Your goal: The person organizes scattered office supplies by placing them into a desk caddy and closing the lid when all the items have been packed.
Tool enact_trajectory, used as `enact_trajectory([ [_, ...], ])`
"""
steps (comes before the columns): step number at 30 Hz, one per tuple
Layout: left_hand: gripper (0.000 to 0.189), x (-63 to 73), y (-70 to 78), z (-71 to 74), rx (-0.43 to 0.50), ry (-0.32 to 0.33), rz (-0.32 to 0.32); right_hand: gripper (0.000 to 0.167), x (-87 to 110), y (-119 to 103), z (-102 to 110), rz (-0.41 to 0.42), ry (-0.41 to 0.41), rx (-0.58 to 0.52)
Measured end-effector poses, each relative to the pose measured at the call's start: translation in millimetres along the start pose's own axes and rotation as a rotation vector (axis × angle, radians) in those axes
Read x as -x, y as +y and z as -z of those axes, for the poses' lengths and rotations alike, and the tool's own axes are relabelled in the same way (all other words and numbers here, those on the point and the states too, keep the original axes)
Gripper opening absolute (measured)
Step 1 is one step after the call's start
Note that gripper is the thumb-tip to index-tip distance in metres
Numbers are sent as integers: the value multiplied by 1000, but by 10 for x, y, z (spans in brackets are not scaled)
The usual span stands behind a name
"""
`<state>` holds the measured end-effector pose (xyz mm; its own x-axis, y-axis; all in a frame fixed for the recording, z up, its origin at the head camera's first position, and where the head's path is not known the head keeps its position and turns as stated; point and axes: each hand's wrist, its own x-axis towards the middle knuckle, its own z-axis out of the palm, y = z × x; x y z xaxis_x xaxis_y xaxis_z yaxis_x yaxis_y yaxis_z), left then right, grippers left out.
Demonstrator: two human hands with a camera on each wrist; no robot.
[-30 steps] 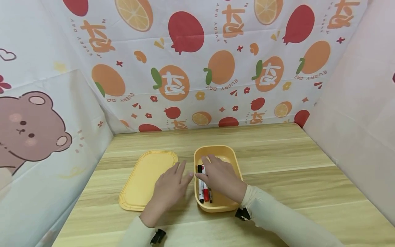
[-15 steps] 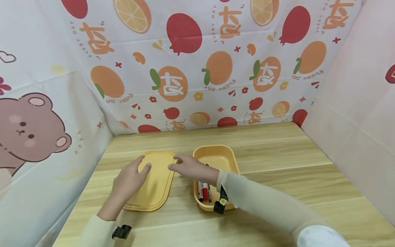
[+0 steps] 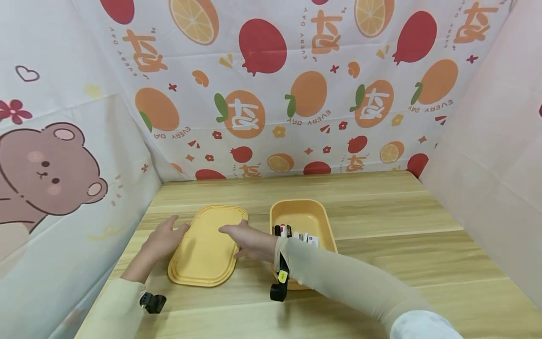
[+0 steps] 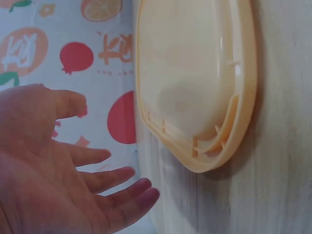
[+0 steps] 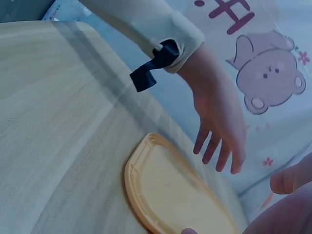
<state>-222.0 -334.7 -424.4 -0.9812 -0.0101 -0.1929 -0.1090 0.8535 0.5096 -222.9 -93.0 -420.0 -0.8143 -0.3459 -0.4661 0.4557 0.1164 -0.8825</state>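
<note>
A yellow rounded plastic lid [image 3: 207, 249] lies flat on the wooden table, its ridged side up. At its left edge is my left hand [image 3: 163, 240], fingers spread and holding nothing; the left wrist view shows a gap between this hand [image 4: 63, 170] and the lid [image 4: 190, 58]. My right hand [image 3: 251, 241] reaches over the lid's right edge, fingers extended; whether it touches the lid cannot be told. Right of the lid stands a yellow box [image 3: 298, 203], partly covered by my right forearm. Inside it are several marker pens [image 3: 282, 230] and small white pieces [image 3: 312, 240].
Printed cloth walls [image 3: 262, 94] enclose the table [image 3: 381, 212] at the back, left and right. Black wrist cameras [image 3: 153, 302] hang below both sleeves, and the right one overhangs the box's near left corner.
My right hand has moved left from inside the box to the lid's right edge. My left hand has gone from between box and lid to the lid's left side.
</note>
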Motion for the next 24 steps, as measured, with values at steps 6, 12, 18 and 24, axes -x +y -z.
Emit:
enact_trajectory([
  [6, 93, -70, -5, 13, -5, -95, 58, 102, -55, 71, 3, -45, 35, 27],
  [12, 92, -111, -8, -4, 31, -115, 74, 102, -105, 93, 32, -44, 52, 59],
  [18, 93, -144, 24, -30, 175, -180, 80, 90, -190, 96, 47, -54, 27, 11],
  [24, 85, -179, 52, -51, 195, -202, 78, 75, -233, 64, 50, -54, 18, 1],
])
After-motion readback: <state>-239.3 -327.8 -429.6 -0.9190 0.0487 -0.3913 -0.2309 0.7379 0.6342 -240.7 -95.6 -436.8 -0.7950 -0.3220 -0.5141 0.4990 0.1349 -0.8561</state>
